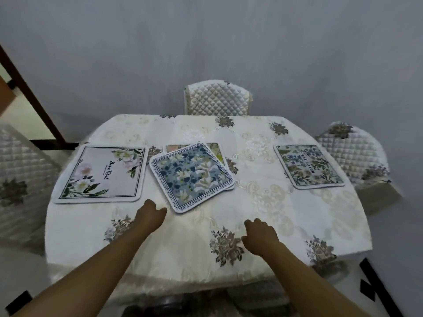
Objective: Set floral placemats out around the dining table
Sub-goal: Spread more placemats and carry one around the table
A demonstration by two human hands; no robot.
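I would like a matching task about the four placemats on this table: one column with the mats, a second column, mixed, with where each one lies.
1 white-flower placemat
2 blue placemat
3 green-leaf placemat
4 half-hidden placemat

A near the right chair
B under another mat
C left part of the table
D askew on another mat

Pairs: 1-C, 2-D, 3-A, 4-B
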